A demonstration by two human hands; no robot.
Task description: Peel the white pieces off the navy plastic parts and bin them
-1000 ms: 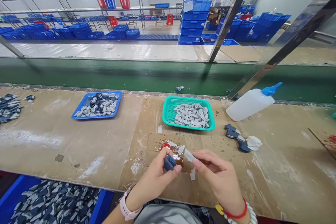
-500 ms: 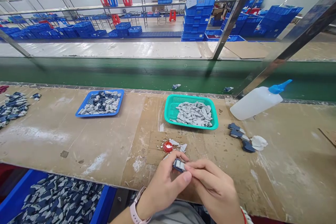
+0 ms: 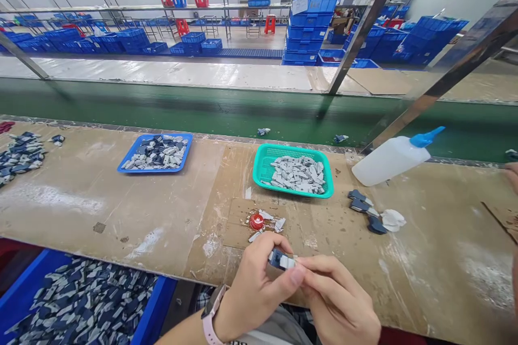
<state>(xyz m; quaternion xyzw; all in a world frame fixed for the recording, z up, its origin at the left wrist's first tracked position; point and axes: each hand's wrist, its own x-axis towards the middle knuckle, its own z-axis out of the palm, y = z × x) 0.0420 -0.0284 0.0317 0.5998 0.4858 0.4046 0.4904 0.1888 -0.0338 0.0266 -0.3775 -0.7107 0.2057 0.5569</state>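
Observation:
A small navy and light-grey plastic piece [image 3: 281,260] is held between my two hands above the near edge of the table. My left hand [image 3: 259,280] is closed around its navy end, with thumb and index finger along the sides. The fingertips of my right hand [image 3: 340,296] pinch together at the grey end, partly hiding it. Just beyond my hands, a red round cap-like dish [image 3: 257,221] sits on a wet cardboard patch [image 3: 237,221], with a few loose light-grey pieces [image 3: 279,225] around it.
A green basket [image 3: 259,172] holds grey pieces; a blue tray [image 3: 151,171] holds mixed pieces. A white bottle [image 3: 390,160] with a blue nozzle leans by a metal post. Several pieces lie on the green belt [image 3: 194,110]. A blue bin [image 3: 156,307] stands lower left. Another person's hand [image 3: 513,172] shows at right.
My hands have shifted slightly right and down in view with the plastic piece still held. Pieces on the belt have moved left. Another person's hand has appeared at the right edge.

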